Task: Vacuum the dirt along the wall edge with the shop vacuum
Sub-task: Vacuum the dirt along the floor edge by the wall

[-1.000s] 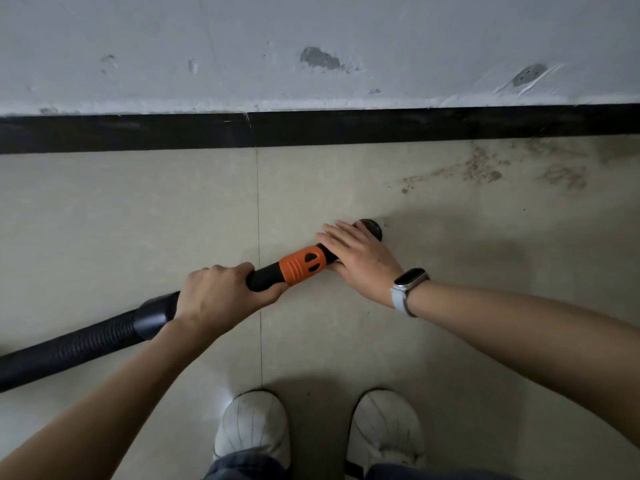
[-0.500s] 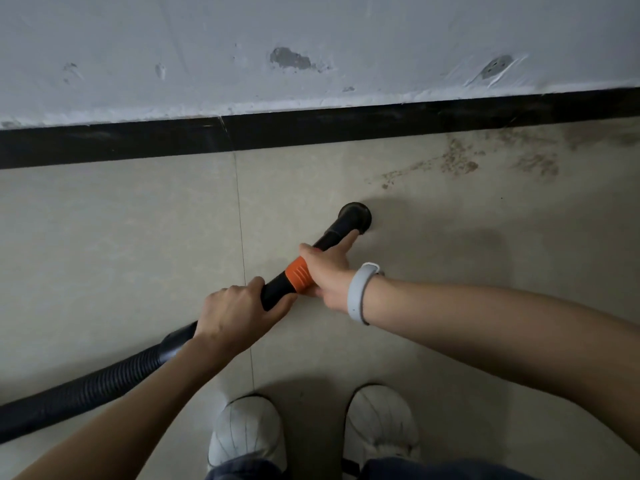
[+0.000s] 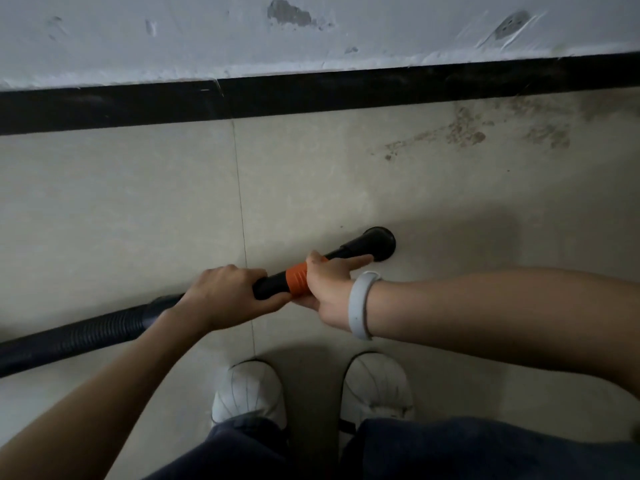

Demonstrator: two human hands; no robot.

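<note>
While the left hand point(image 3: 225, 296) grips the stiff black vacuum wand point(image 3: 349, 252) and the right hand point(image 3: 329, 282) clasps its orange collar point(image 3: 297, 279), brown dirt point(image 3: 464, 131) lies at one o'clock; the light wand steers best there.

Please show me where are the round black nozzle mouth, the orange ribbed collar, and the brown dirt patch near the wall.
Round black nozzle mouth point(image 3: 380, 243): head view, on its upper rim.
Orange ribbed collar point(image 3: 297, 280): head view, middle of the band.
Brown dirt patch point(image 3: 462, 131): head view, its densest part.
</note>
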